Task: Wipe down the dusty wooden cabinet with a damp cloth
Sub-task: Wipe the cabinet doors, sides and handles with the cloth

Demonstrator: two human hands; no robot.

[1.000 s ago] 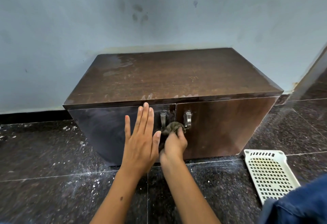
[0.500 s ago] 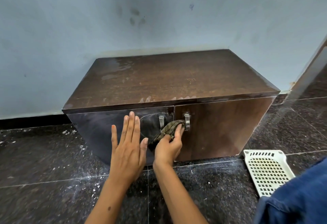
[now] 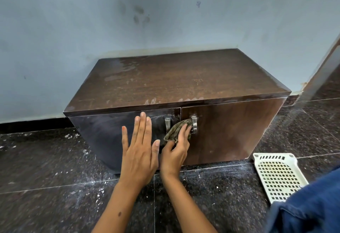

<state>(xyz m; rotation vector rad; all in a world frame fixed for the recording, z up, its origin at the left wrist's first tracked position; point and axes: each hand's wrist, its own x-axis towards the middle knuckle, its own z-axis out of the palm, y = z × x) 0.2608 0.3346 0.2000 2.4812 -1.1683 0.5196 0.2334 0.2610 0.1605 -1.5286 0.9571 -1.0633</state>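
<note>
1. Pressing flat against the left door, the left hand (image 3: 138, 151) has its fingers straight and together, pointing up, thumb out to the right side. It's grasping nothing, just a spread palm on the door panel.
2. Right beside it, the right hand (image 3: 175, 150) is curled round a bunched-up cloth (image 3: 177, 128), fingers bent over the top of it and thumb tucked under the lower edge. The two hands nearly touch at the thumbs.
3. That cloth looks mottled olive-brown and sits pushed up against the cabinet (image 3: 174, 85) front, right between the two metal door handles. Its upper end touches the right handle (image 3: 194, 123), while the left handle (image 3: 167, 124) is just beside the cloth's other end.
4. Both forearms come up from the bottom of the view, bare, angled in toward the middle of the cabinet.
5. Up top, the dark wooden cabinet has pale dusty smears, mostly near the back left corner and along the front edge. It stands against a bluish wall (image 3: 92, 30) on a dark speckled tile floor (image 3: 46, 186).
6. A white perforated plastic tray (image 3: 277, 175) lies on the floor by the cabinet's right corner, with blue fabric (image 3: 309, 207) overlapping its lower edge.
</note>
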